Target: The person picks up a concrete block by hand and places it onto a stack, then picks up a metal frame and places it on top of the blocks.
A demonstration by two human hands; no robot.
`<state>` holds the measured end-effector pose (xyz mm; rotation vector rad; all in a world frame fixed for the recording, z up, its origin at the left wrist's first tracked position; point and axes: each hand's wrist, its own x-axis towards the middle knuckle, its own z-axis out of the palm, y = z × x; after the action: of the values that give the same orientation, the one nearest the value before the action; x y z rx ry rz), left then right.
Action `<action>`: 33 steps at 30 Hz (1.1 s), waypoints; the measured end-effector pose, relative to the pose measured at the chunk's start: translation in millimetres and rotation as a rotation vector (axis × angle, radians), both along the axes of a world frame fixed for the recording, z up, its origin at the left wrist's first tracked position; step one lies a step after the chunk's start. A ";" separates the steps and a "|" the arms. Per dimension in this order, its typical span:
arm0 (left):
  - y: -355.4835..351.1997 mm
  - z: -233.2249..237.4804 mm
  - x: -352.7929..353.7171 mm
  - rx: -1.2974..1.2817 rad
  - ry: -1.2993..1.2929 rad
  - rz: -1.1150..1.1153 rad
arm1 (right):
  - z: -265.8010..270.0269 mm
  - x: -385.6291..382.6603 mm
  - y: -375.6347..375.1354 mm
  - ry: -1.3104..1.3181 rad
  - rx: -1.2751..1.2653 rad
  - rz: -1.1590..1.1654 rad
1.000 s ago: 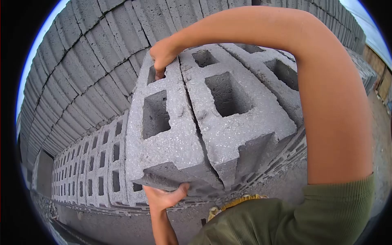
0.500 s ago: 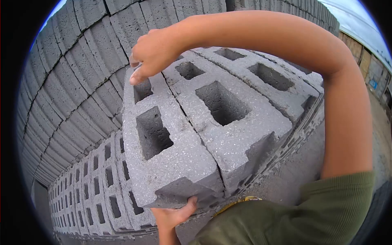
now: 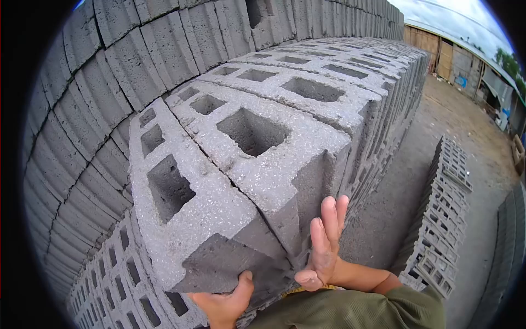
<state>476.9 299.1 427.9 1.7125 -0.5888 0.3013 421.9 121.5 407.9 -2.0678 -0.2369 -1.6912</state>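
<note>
A grey hollow concrete block (image 3: 189, 219) lies closest to me at the end of a row on top of a stack. My left hand (image 3: 222, 304) grips its near end from below, with the thumb up on the end face. A second block (image 3: 263, 159) sits tight against it on the right. My right hand (image 3: 324, 247) is pressed flat on that block's near end, fingers straight and together, holding nothing. My green sleeve (image 3: 356, 312) shows at the bottom.
A tall wall of stacked blocks (image 3: 87, 93) rises at the left and back. More hollow blocks (image 3: 329, 66) run along the stack top. Lower block stacks (image 3: 438, 219) stand at the right across a dirt path (image 3: 394, 186). Sheds (image 3: 466, 60) stand at the back right.
My right hand has left the far top of the near block and come down to the near end. The blocks now lie lower, level with the row.
</note>
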 end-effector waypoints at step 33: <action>-21.6 28.2 -17.1 -0.031 -0.038 0.106 | 22.4 -12.4 10.6 -0.140 0.105 0.562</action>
<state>459.8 277.5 456.1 1.7144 -0.5193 0.4166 409.5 132.1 430.3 -1.6047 -0.6871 -1.4548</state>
